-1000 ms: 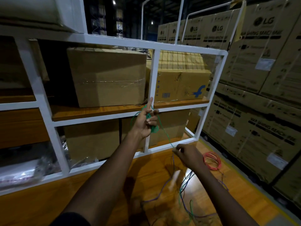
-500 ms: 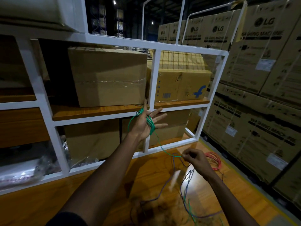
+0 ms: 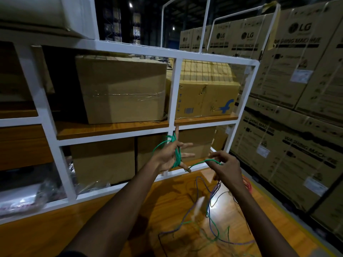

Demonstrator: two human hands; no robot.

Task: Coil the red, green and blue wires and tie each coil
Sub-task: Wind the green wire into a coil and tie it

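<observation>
Green wire [image 3: 177, 154] now loops the spread left hand [image 3: 169, 156]; right hand [image 3: 225, 167], risen, seemingly pinches the next turn.

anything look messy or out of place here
The loose blue wire and the free end of the green wire lie tangled on the wooden surface under the right hand. The left hand holds a neat green coil.

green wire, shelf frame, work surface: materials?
Green wire: looks plastic-insulated, matte; bends in soft loops around the left hand. Shelf frame: likely painted white metal, square bars. Work surface: wood or laminate, glossy, grain and glare visible.
</observation>
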